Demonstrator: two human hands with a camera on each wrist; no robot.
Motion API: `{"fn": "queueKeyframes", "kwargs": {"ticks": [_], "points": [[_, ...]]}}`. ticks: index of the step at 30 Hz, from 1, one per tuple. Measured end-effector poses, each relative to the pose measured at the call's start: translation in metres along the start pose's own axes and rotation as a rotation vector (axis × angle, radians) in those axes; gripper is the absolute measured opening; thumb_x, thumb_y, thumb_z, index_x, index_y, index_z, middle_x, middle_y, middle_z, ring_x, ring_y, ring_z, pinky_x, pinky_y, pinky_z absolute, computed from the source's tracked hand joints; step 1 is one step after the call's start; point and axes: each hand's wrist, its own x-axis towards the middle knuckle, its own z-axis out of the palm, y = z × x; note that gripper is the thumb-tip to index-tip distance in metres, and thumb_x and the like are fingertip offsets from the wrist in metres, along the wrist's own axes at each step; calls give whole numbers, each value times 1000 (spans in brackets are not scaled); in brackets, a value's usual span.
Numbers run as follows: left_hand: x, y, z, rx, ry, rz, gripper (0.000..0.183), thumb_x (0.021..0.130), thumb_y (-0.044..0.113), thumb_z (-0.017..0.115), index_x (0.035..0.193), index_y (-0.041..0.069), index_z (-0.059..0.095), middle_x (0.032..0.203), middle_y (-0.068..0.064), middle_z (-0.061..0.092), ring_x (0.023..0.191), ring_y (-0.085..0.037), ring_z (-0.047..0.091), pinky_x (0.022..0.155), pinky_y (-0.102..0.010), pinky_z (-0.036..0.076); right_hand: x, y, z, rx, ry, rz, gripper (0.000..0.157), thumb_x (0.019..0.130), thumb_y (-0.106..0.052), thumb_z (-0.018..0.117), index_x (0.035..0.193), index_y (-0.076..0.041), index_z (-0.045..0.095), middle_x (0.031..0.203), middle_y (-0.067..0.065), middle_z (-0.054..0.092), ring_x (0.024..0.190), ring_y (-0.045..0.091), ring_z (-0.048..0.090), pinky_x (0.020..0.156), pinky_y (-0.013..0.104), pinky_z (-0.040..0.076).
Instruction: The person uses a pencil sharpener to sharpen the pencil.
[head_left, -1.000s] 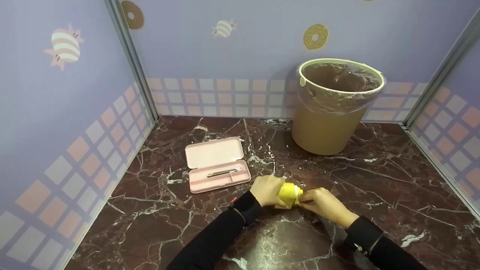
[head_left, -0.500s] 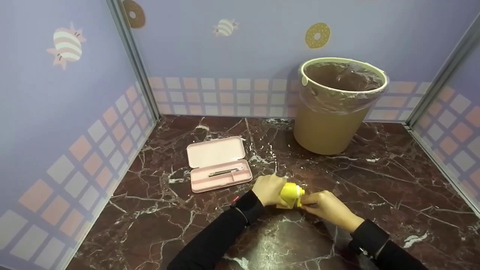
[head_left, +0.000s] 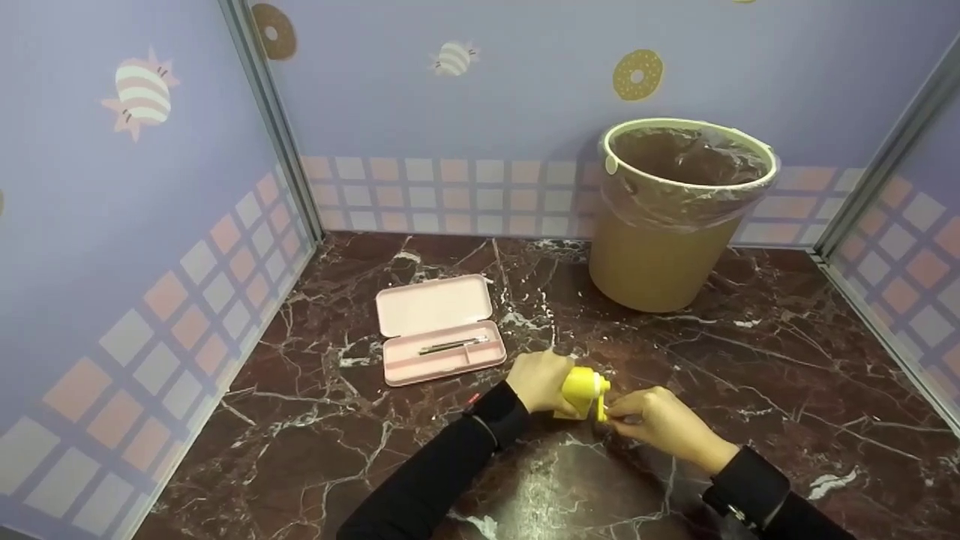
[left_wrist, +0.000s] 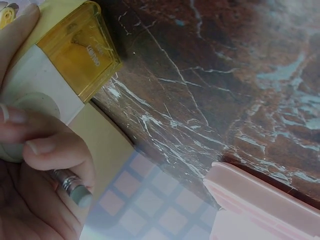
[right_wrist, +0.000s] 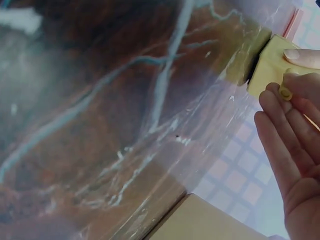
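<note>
My left hand [head_left: 538,381] grips a yellow crank pencil sharpener [head_left: 580,383] lying on its side above the table's near middle. In the left wrist view, its see-through yellow shavings drawer [left_wrist: 82,52] and white face show. A pencil [left_wrist: 78,195] pokes out under the curled left fingers, eraser end outward; its other end is hidden by the hand. My right hand [head_left: 671,427] pinches the end of the yellow crank handle [head_left: 602,409], which points down. In the right wrist view, the small crank knob [right_wrist: 285,94] sits between thumb and fingers.
An open pink pencil case [head_left: 444,370] with slim pencils [head_left: 452,345] lies left of the hands. A tan bin [head_left: 651,262] with a clear liner stands at the back right. Pale crumbs dot the dark marble table [head_left: 360,457]. Patterned panels [head_left: 480,112] enclose the back and sides.
The crank handle has swung and now hangs lower and plainer to see. My right hand has moved slightly down and right with it. The left hand keeps its grip on the sharpener.
</note>
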Motion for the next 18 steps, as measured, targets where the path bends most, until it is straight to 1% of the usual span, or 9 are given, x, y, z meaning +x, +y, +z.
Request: {"fn": "queueKeyframes", "kwargs": {"ticks": [5,11,15,18], "points": [[1,2,1,-9,-12,-3,50,64,53,92,91,16,70,90,1,76,78,-19,72,62,-34,58,-2,-3,-2,-38,20,-27,21,74,4,83,90,-8,81,86,5,81,78,20,77,71,23,61],[0,2,0,-8,-8,-3,55,62,56,92,94,16,70,93,1,76,79,-18,72,63,-33,58,0,-5,-4,-91,40,-69,20,71,2,85,89,-8,81,85,4,81,78,18,77,71,26,61],[1,2,0,-19,-27,-5,56,63,56,92,95,16,70,93,0,76,81,-19,72,64,-34,59,0,-6,-6,-95,51,-85,22,69,2,86,89,-8,82,86,5,81,77,18,77,71,26,61],[1,1,0,-10,-34,-10,53,64,54,92,94,16,70,93,1,77,81,-19,73,65,-35,59,1,-7,-9,-99,62,-82,23,70,1,87,90,-8,82,87,5,81,78,18,77,70,25,61]]}}
